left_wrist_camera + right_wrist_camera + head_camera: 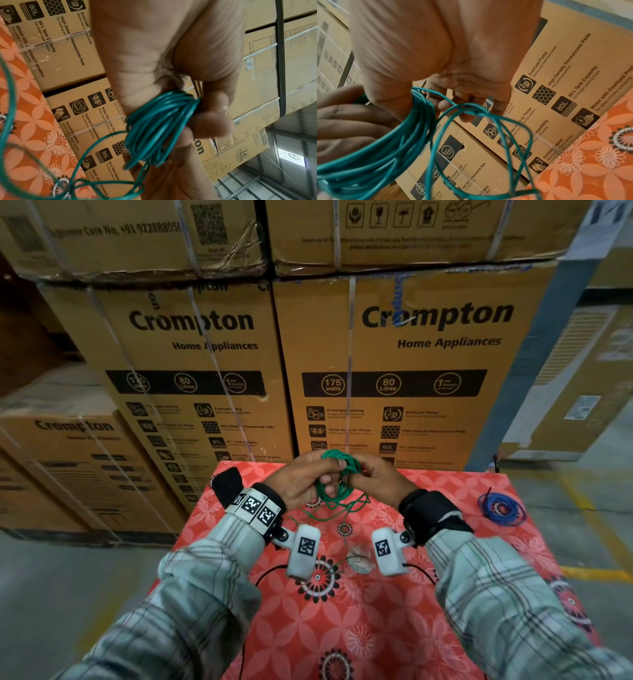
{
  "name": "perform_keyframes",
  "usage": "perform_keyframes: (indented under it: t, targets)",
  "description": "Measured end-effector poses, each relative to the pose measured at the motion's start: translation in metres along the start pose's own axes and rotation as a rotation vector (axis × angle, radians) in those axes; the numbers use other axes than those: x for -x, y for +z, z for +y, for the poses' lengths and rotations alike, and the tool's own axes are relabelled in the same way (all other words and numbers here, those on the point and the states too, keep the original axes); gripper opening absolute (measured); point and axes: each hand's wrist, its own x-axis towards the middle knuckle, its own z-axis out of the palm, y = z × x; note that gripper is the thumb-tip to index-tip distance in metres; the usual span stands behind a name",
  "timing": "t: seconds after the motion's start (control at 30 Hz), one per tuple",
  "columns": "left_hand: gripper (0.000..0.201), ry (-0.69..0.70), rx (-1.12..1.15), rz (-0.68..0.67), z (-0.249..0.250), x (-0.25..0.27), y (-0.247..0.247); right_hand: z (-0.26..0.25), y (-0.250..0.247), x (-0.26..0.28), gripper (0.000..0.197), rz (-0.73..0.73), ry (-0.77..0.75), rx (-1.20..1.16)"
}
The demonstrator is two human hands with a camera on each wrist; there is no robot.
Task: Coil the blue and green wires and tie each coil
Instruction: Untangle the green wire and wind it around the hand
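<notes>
Green wire (337, 477) coil being held above far table (428, 594) edge: left hand (301, 481) clasping it, right hand (373, 481) pinching loose strand. One blue wire (501, 508) coil lying right, well apart.

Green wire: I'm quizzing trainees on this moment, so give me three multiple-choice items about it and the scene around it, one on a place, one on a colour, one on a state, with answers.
1. Where is the blue wire coil?
A. On the cloth, right of the hands
B. In the left hand
C. On the floor

2. What colour is the patterned tablecloth?
A. Grey
B. Red-orange
C. Purple

3. How far along is the green wire?
A. Wholly loose
B. Partly coiled, with a loose tail
C. Lying untouched

Answers: 1 A, the blue wire coil lies apart on the tablecloth. 2 B, the floral cloth shows it. 3 B, the left hand and right hand hold the green wire loops while strands trail down.
</notes>
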Motion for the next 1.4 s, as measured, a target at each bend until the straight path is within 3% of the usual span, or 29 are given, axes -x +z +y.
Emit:
perform_keyframes:
  t: [0.2, 0.3, 0.37, 0.53, 0.73, 0.87, 0.97, 1.17, 1.4]
  targets:
    - [0.02, 0.006, -0.06, -0.011, 0.003, 0.001, -0.009, -0.006, 0.0, -0.004, 0.026, 0.089, -0.152, 0.192]
    - [0.012, -0.032, -0.117, -0.01, 0.008, 0.004, -0.011, -0.009, -0.002, -0.005, 0.029, 0.068, -0.215, 0.328]
    - [0.006, -0.092, -0.136, -0.046, 0.013, 0.005, -0.01, -0.013, -0.004, -0.006, 0.032, 0.049, -0.216, 0.347]
    - [0.022, -0.159, -0.195, -0.095, 0.02, 0.002, -0.007, -0.011, -0.005, -0.006, 0.02, 0.009, -0.192, 0.296]
    - [0.024, -0.031, 0.067, -0.031, 0.006, -0.004, -0.005, 0.008, -0.006, 0.0, 0.038, 0.046, -0.065, 0.155]
    - [0.023, -0.026, 0.25, 0.1, 0.017, -0.008, -0.008, 0.026, 0.0, 0.015, 0.009, 0.006, 0.022, 0.048]
    - [0.023, 0.042, 0.36, 0.179, 0.029, -0.016, -0.014, 0.039, 0.009, 0.019, 0.013, 0.005, 0.069, 0.039]
    - [0.024, 0.256, 0.482, 0.384, 0.047, -0.02, -0.023, 0.059, 0.008, 0.017, 0.031, 0.067, 0.046, 0.22]
    - [0.023, 0.384, 0.53, 0.38, 0.058, -0.021, -0.028, 0.076, 0.006, 0.016, 0.021, 0.11, 0.153, 0.428]
